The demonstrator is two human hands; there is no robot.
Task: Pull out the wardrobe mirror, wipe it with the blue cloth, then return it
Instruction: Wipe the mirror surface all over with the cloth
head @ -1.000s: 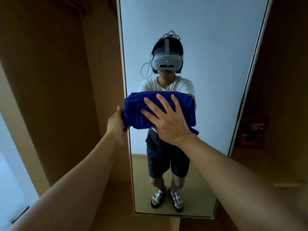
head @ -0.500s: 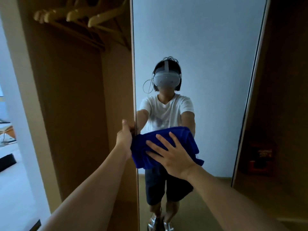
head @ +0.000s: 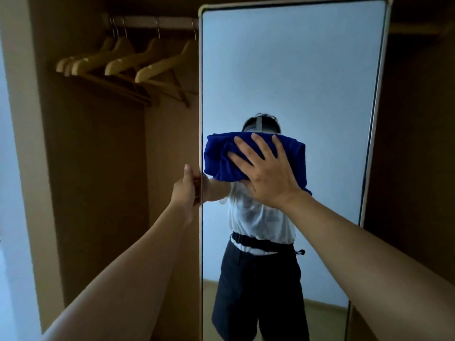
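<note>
right hand flat on blue cloth | left hand seemingly grips mirror edge (blurred)

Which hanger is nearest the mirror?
The rightmost wooden hanger, hooked on the rail right beside the mirror's left edge; the other three hang further left.

Right hand presses blue cloth against mirror.
</note>
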